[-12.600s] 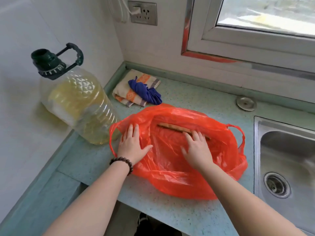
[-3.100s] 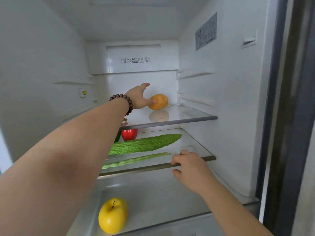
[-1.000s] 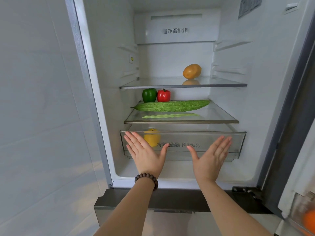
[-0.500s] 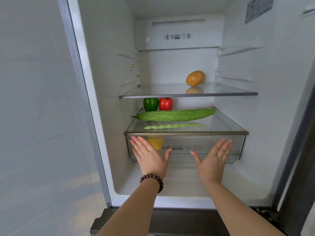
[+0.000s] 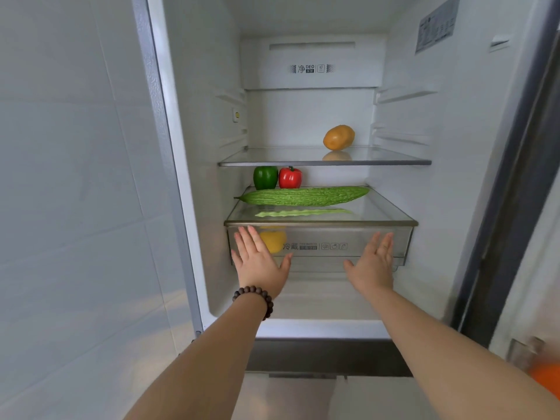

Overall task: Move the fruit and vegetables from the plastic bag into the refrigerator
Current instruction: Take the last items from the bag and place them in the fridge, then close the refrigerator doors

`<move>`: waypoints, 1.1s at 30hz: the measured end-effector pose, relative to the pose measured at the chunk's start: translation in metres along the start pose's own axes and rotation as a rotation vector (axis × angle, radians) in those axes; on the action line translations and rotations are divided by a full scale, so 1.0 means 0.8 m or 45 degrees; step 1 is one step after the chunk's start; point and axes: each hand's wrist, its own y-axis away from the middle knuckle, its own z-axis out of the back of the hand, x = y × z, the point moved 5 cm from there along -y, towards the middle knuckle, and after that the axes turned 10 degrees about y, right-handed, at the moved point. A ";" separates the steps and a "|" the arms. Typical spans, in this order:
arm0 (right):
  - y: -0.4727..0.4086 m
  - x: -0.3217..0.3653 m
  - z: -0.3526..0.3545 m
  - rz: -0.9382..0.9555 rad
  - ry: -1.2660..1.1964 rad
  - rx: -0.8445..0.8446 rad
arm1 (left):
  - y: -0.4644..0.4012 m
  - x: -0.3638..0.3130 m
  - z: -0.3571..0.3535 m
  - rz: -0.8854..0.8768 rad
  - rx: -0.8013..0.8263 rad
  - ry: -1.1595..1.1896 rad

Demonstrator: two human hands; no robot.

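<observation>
Your left hand [image 5: 261,266] & right hand [image 5: 373,266] press flat, fingers straight, grasping nothing, on the crisper drawer [image 5: 318,248] front to shut it. Yellow apple [image 5: 273,241] sits just behind left fingertips; other veg above.

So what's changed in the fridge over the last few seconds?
The clear plastic drawer with the yellow apple inside went from pulled out to pushed in under the lower glass shelf. The left hand let go of the orange potato; now it and the right hand press flat on the drawer front. The peppers, bitter gourd and potato stayed put.
</observation>
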 end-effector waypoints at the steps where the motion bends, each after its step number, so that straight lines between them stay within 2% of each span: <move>1: 0.004 0.001 0.010 0.008 0.023 0.019 | 0.006 -0.002 0.008 -0.022 0.008 -0.006; 8: 0.085 0.009 0.080 0.180 -0.021 -0.010 | 0.069 -0.034 0.062 -0.244 0.063 -0.049; 13: 0.181 -0.008 0.132 0.274 -0.004 -0.150 | 0.138 -0.079 0.079 -0.429 0.087 0.016; 17: 0.262 -0.045 0.174 0.325 0.132 -0.300 | 0.203 -0.100 0.078 -0.554 0.135 0.027; 22: 0.348 -0.124 0.227 0.321 0.305 -0.487 | 0.289 -0.112 0.068 -0.566 0.267 0.057; 27: 0.415 -0.205 0.277 0.222 0.573 -0.559 | 0.371 -0.144 0.060 -0.589 0.364 0.095; 33: 0.482 -0.303 0.336 -0.155 0.839 -0.648 | 0.456 -0.160 0.065 -0.528 0.386 0.108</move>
